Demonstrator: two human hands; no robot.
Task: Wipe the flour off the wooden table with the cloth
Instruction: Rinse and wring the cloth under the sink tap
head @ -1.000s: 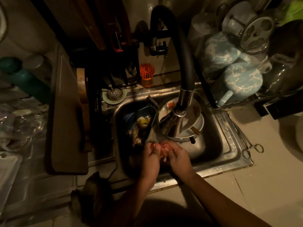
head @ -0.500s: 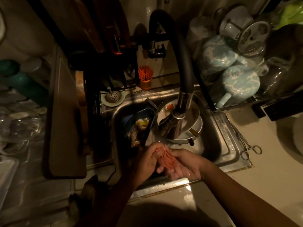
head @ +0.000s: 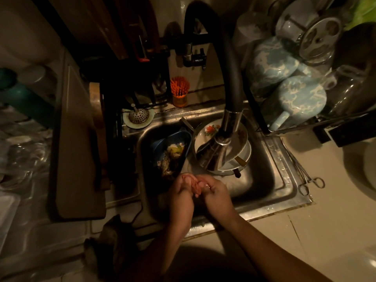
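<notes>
Both my hands are over the steel sink (head: 284, 180), just below the tap's spout (head: 215, 155). My left hand (head: 181, 194) and my right hand (head: 216, 192) press together around a small, wet, pinkish cloth (head: 192, 183), bunched up between the fingers. Only its top edge shows; the rest is hidden in my palms. No wooden table with flour is in view.
Stacked plates (head: 209, 131) and a blue bowl of scraps (head: 162, 145) fill the back of the sink. A dish rack with blue mugs (head: 295, 98) stands at the right. Forceps (head: 309, 182) lie on the counter. A cutting board (head: 79, 149) leans at the left, a dark rag (head: 109, 237) below it.
Half a second ago my hands were nearer the sink's front edge with the cloth flatter between the palms. Now they have moved back toward the spout and bunched the cloth.
</notes>
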